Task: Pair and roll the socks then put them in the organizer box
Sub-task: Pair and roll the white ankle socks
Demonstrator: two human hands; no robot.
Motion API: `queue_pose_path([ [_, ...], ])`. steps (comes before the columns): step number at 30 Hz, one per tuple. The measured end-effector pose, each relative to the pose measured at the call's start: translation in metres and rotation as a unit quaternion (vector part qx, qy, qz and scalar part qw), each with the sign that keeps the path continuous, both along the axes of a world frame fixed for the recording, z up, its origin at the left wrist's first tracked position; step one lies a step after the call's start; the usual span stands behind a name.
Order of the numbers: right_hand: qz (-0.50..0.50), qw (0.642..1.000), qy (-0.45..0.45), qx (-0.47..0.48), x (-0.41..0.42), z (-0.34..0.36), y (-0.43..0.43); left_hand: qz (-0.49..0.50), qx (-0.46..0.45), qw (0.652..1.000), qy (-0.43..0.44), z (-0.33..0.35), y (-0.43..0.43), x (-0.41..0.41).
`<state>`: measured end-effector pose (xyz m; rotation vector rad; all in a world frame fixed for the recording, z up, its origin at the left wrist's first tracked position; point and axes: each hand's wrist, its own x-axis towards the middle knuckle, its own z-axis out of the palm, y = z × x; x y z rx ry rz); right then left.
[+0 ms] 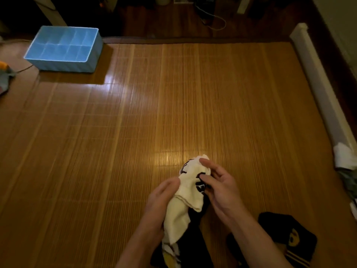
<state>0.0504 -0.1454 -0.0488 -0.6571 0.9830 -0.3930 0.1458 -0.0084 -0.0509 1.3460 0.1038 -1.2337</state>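
Head: both hands [164, 199] [222, 190] round white sock [190, 190]

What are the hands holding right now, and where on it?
Both hold the white sock. The right hand pinches its bunched far end with curled fingers, and the left hand grips its left side near the middle.

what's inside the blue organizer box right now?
The blue organizer box shows only its divider grid, two rows of compartments, with no socks visible in them. Its near wall and the glare hide parts of the compartment floors, so those spots cannot be checked.
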Motion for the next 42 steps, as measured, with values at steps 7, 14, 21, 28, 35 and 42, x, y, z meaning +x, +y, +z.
queue_pose_path([
  [7,0.190,0.904,0.103,-0.368,-0.048,0.001,-0.009,-0.002,0.012,0.999,-0.040,0.017,-0.031,-0.011],
  [14,0.160,0.905,0.063,-0.388,-0.071,0.020,-0.035,-0.081,0.039,0.991,-0.097,0.032,-0.052,-0.028],
  [21,-0.080,0.989,0.071,-0.098,-0.099,0.027,-0.082,-0.132,0.060,0.988,-0.053,0.035,-0.043,-0.010],
  [28,-0.089,0.993,0.013,-0.073,-0.122,0.029,-0.097,-0.187,0.070,0.958,-0.207,0.038,-0.033,-0.012],
  [35,-0.104,0.974,0.146,-0.139,-0.125,0.009,-0.085,-0.422,0.180,0.796,-0.394,-0.030,-0.031,-0.059],
  [42,-0.096,0.966,0.204,-0.126,-0.143,-0.011,-0.063,-0.586,0.258,0.498,-0.585,-0.097,-0.027,-0.106],
])
